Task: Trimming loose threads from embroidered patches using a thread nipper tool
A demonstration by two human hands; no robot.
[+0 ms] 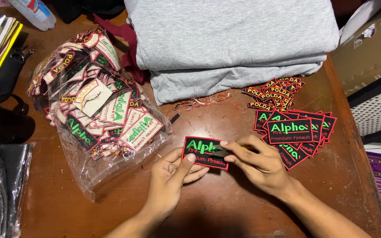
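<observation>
A black rectangular patch (199, 150) with green lettering and a red border lies on the brown table (225, 207). My left hand (170, 178) holds its lower left edge, thumb pressed on top. My right hand (259, 163) grips a small metal cutting tool (222, 150) whose tip rests on the patch's right side. To the right lies a pile of similar finished rectangular patches (294, 132), with smaller curved black-and-yellow patches (275, 94) just behind them.
A clear plastic bag (95, 110) stuffed with several patches sits at the left. Folded grey cloth (232, 42) is stacked at the back, with red thread scraps (199, 102) before it. Black mugs (1, 121) and papers crowd the far left edge.
</observation>
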